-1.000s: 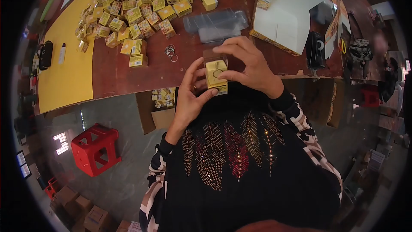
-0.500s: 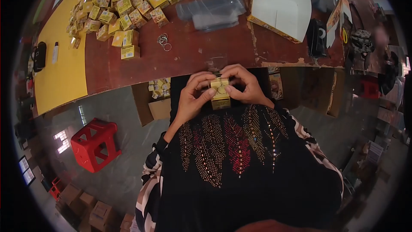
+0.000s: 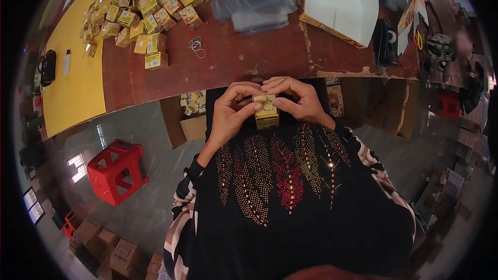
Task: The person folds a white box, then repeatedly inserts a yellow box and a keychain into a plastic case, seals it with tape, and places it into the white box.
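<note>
A small yellow box (image 3: 266,116) is held between my two hands at the table's front edge, close to my chest. My left hand (image 3: 233,110) grips its left side, with the thumb on the box. From the right, my right hand (image 3: 300,101) pinches the same box near its top. A thin metal ring seems to lie on the box's upper face. On the table, several metal rings (image 3: 197,46) lie near a pile of small yellow boxes (image 3: 150,5).
Clear plastic sheets (image 3: 257,11) lie on the red-brown table (image 3: 233,59). A white open carton (image 3: 340,13) stands at the right, beside a black pouch (image 3: 385,42). Cardboard boxes sit below the table. A red stool (image 3: 116,171) stands on the floor at left.
Both hands stay around the box, with only slight shifts of the fingers near its top. The whole view has moved slightly.
</note>
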Available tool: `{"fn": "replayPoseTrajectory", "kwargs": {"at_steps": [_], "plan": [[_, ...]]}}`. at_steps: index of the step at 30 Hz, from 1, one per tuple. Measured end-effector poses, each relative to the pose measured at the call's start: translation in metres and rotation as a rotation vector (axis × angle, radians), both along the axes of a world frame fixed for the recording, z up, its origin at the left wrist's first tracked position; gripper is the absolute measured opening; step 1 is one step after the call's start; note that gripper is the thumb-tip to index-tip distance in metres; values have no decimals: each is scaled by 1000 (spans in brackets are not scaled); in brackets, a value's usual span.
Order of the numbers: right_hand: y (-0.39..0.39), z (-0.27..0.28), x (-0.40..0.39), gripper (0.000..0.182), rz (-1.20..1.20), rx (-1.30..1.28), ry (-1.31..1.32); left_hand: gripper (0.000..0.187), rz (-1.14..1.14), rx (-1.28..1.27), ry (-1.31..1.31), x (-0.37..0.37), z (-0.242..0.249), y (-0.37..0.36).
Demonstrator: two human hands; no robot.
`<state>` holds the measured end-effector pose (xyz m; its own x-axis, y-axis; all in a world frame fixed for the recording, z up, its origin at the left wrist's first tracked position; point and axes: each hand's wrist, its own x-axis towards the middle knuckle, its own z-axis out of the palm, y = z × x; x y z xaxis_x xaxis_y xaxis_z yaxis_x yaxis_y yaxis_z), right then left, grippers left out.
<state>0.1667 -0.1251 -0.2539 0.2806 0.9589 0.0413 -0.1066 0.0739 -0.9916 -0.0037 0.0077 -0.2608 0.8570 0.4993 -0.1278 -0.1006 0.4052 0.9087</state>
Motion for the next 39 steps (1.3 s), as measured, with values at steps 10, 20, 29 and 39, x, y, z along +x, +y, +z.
{"fn": "replayPoseTrajectory", "kwargs": {"at_steps": [10,20,29,39], "plan": [[10,17,0,16,-9,-131,34,21,-38,111,12,-3,11,8],[28,39,4,11,26,-306,39,9,-67,228,147,2,31,23],[12,1,3,9,-55,124,-335,25,-67,255,34,-17,7,8],[-22,47,44,20,-328,114,-751,31,-107,138,-21,-2,-1,-1]]}}
